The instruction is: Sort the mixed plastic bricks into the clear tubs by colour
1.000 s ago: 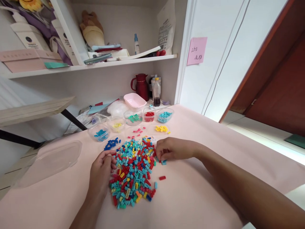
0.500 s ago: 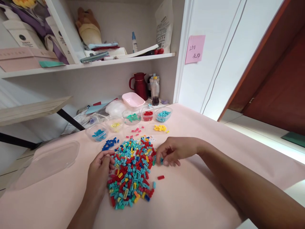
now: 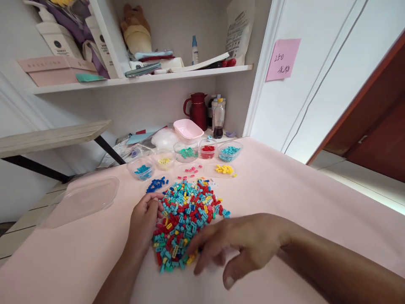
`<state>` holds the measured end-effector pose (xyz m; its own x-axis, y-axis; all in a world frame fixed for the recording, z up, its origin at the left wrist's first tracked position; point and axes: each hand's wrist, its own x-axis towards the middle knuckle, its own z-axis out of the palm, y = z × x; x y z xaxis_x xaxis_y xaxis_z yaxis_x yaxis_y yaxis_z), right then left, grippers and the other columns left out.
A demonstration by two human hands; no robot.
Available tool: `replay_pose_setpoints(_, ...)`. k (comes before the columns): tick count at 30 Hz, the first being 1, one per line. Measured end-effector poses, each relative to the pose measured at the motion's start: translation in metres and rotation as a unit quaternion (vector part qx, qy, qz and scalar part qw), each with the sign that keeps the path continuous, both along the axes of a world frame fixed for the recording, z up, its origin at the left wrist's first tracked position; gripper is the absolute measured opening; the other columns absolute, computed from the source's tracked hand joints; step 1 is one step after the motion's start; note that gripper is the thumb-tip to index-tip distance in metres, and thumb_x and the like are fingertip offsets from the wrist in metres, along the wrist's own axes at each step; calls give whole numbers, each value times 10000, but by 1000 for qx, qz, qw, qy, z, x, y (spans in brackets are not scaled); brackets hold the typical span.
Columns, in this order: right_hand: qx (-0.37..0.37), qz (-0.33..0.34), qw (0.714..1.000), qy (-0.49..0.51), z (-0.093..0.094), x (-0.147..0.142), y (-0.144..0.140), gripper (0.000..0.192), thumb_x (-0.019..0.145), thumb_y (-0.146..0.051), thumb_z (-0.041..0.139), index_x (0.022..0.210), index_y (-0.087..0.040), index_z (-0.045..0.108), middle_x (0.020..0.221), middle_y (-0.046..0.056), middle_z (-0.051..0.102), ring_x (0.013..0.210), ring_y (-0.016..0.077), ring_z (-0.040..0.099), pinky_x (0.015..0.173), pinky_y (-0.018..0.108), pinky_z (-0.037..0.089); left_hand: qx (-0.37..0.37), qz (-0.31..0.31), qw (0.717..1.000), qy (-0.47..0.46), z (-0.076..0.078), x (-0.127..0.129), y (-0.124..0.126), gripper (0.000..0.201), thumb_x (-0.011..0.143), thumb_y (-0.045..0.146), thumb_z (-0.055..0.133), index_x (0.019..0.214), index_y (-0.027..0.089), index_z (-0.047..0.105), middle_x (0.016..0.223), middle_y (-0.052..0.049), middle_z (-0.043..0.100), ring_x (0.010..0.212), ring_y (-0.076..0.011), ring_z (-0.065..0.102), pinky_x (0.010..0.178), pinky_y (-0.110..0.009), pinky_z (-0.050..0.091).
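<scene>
Right hand (image 3: 240, 247) has swung down to the near edge of the brick pile (image 3: 186, 219), fingers spread, holding nothing; left hand (image 3: 144, 221) still curled at the pile's left side.

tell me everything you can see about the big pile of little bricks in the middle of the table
The loose heap of tiny plastic building bricks lies on the pale pink tabletop, mostly turquoise and red with yellow, blue and a few orange pieces mixed in. It spreads in a rough oval, unsorted. The left hand rests curled against its left edge; the right hand, blurred, reaches its near right edge with fingers spread.
</scene>
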<state>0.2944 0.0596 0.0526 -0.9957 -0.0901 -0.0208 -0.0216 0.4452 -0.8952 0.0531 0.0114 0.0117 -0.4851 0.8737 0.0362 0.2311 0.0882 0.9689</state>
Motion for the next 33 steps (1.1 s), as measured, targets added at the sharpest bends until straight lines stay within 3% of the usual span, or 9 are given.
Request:
replay_pose_setpoints(3, 12, -113, 991, 66, 4, 7, 11, 349, 829, -279, 628, 1167, -191, 632, 1268, 113, 562, 1120, 208, 546, 922, 289, 441, -10, -4, 1000, 3, -2, -1, 0, 272, 726, 399, 540, 886, 205, 644, 645, 26, 545, 510, -102, 487, 414, -192, 371)
replay_pose_setpoints(7, -87, -305, 941, 114, 2, 14, 28, 274, 874, -352, 557, 1017, -147, 669, 952, 89, 670, 857, 160, 618, 775, 287, 489, -18, -8, 1000, 4, -3, -2, 0, 272, 745, 406, 526, 901, 213, 636, 649, 28, 538, 505, -95, 472, 406, -181, 358)
replay_pose_setpoints(11, -106, -392, 908, 100, 5, 25, 42, 307, 831, -424, 589, 942, -148, 665, 798, 51, 666, 647, 125, 604, 612, 258, 475, -20, -13, 1000, 12, -2, -2, 0, 248, 755, 388, 521, 897, 214, 627, 656, 29, 531, 519, -97, 473, 408, -178, 359)
replay_pose_setpoints(18, 20, -321, 945, -60, 7, 41, 52, 172, 831, -311, 547, 833, -161, 632, 758, 21, 637, 631, 116, 574, 572, 225, 442, -21, -18, 999, 35, -4, -4, 0, 245, 789, 386, 492, 917, 215, 612, 672, 22, 544, 533, -102, 485, 417, -179, 373)
replay_pose_setpoints(23, 178, -298, 929, -127, -2, 42, 54, 101, 784, -236, 550, 786, -182, 635, 676, -12, 629, 627, 114, 537, 568, 211, 379, -17, -29, 999, 33, -5, -5, 0, 260, 793, 400, 502, 942, 214, 604, 687, 18, 546, 557, -111, 495, 424, -182, 385)
replay_pose_setpoints(33, 236, -272, 917, -171, 1, 42, 49, 134, 708, -252, 616, 839, -226, 601, 796, -28, 650, 711, 133, 548, 585, 219, 348, -19, -32, 998, 49, -3, -4, 0, 246, 795, 383, 500, 936, 216, 611, 686, 21, 546, 564, -112, 487, 425, -188, 389)
